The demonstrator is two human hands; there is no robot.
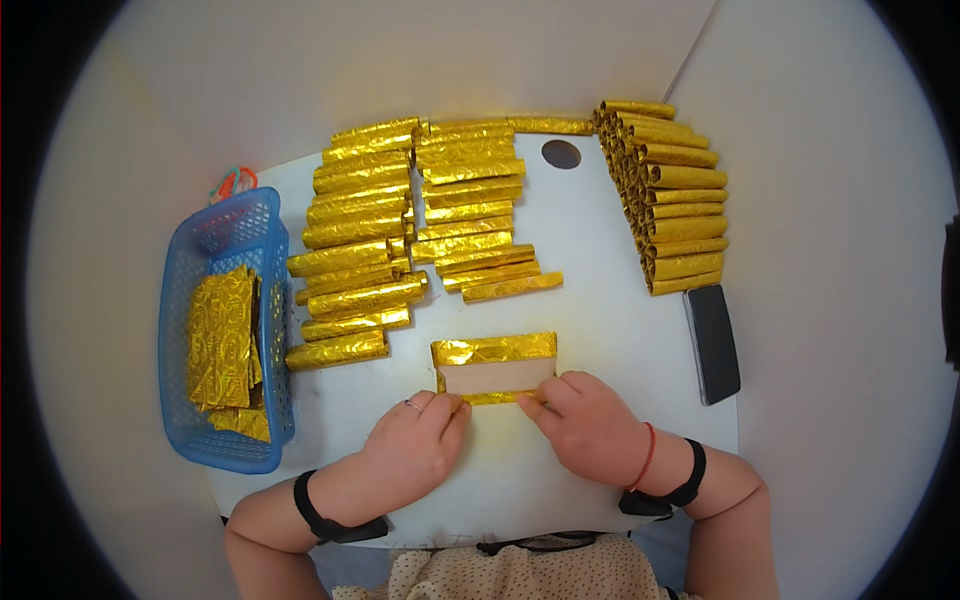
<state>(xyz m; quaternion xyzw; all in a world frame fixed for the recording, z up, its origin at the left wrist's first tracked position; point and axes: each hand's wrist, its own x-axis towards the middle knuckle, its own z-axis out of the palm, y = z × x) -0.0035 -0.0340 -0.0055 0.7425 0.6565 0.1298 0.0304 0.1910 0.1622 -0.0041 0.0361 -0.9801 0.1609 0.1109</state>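
Observation:
A sheet of gold foil paper [497,376] lies on the white table in front of me, its long edges folded inward over a pale inner strip. My left hand [418,437] pinches the near left corner of that sheet, fingers closed. At the near right corner, my right hand [582,424] pinches the same edge between thumb and fingers. Just beyond the sheet lie rolled gold paper tubes, in a left column [352,257] and a middle column [470,200]. Their nearest tube [513,287] sits a little past the sheet's far edge.
On the left stands a blue plastic basket [277,400] holding flat gold sheets [220,340]; orange-handled scissors [238,183] show behind it. A stack of gold tubes [686,200] rises at the far right, with a black phone [712,345] nearer me. The table has a round hole [561,154].

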